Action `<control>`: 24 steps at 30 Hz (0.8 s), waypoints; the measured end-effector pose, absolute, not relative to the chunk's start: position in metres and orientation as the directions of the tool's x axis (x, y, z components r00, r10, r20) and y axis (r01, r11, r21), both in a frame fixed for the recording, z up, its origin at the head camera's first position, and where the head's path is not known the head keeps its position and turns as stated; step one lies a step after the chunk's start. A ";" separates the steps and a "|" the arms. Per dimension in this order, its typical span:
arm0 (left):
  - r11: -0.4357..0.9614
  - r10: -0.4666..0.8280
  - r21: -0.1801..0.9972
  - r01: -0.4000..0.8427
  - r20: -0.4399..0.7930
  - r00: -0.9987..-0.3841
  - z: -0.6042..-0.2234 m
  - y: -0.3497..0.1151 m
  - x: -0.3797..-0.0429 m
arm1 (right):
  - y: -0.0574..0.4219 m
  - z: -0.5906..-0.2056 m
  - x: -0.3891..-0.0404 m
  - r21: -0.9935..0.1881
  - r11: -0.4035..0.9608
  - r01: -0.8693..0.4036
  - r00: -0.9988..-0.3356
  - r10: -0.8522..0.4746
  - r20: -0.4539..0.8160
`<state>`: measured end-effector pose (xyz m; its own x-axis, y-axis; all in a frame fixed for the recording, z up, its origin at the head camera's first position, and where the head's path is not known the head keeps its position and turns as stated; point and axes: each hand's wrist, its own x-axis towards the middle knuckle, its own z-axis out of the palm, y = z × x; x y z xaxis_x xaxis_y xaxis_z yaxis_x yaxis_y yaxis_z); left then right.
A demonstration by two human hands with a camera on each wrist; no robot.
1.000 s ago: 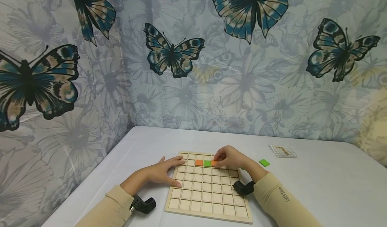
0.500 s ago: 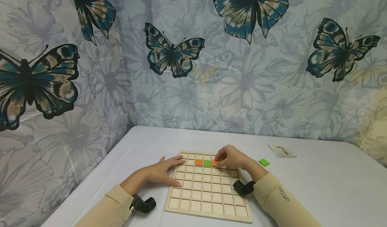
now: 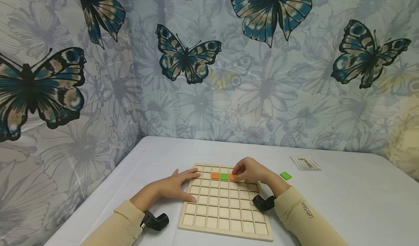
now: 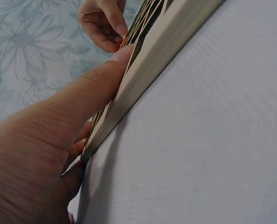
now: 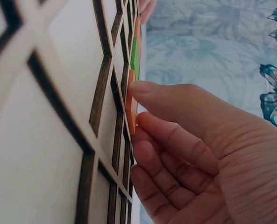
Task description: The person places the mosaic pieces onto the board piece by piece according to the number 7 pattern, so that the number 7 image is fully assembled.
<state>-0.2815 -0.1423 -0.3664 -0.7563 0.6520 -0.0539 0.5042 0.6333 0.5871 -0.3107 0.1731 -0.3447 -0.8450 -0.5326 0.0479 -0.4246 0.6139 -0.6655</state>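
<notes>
While the board (image 3: 224, 202) is steadied at its left side by the left hand (image 3: 173, 186), whose fingers are spread across the rim and wrapped round nothing, an orange tile (image 3: 231, 177) is pinched by the right hand (image 3: 252, 170) between thumb and fingers, with no more gap than the tile fills. That tile is held at the second row from the far side, just right of the green tile (image 3: 224, 177); on that tile's other side a second orange tile (image 3: 215, 175) is set in the same row. In the right wrist view, the pinched tile's edge is seen standing above the grid, so whether it is fully seated cannot be told.

If it were released with a corner caught on the grid, it could be left tilted, most likely through uneven pressing. The green tile beside it could be nudged out of place, since the thumb is brought so near. Were the left hand lifted during a sideways push, the board could be shifted on the table (image 3: 347, 202). The loose green tile (image 3: 286, 175), near the right wrist, could be swept aside if the right sleeve (image 3: 304, 217) were drawn across too low.
</notes>
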 end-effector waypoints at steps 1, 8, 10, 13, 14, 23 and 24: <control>0.634 0.651 0.586 0.504 -0.053 -0.757 -0.367 -0.142 -0.282 | 0.173 -0.345 -0.311 -0.667 0.609 -0.429 -0.842 -0.538 0.050; 0.641 0.644 0.594 0.487 -0.070 -0.762 -0.367 -0.143 -0.281 | 0.177 -0.338 -0.310 -0.671 0.609 -0.424 -0.842 -0.538 0.044; 0.642 0.644 0.589 0.490 -0.068 -0.762 -0.367 -0.143 -0.280 | 0.179 -0.334 -0.311 -0.680 0.610 -0.407 -0.850 -0.526 0.038; 0.644 0.644 0.582 0.497 -0.062 -0.763 -0.367 -0.144 -0.281 | 0.184 -0.329 -0.310 -0.694 0.605 -0.390 -0.856 -0.515 0.033; 0.646 0.642 0.581 0.496 -0.062 -0.764 -0.367 -0.144 -0.280 | 0.186 -0.328 -0.310 -0.698 0.605 -0.382 -0.861 -0.508 0.031; 0.642 0.647 0.582 0.499 -0.061 -0.760 -0.365 -0.142 -0.281 | 0.207 -0.322 -0.304 -0.696 0.652 -0.299 -0.907 -0.421 -0.005; 0.641 0.647 0.583 0.498 -0.062 -0.760 -0.365 -0.142 -0.281 | 0.209 -0.323 -0.303 -0.697 0.658 -0.286 -0.913 -0.408 -0.010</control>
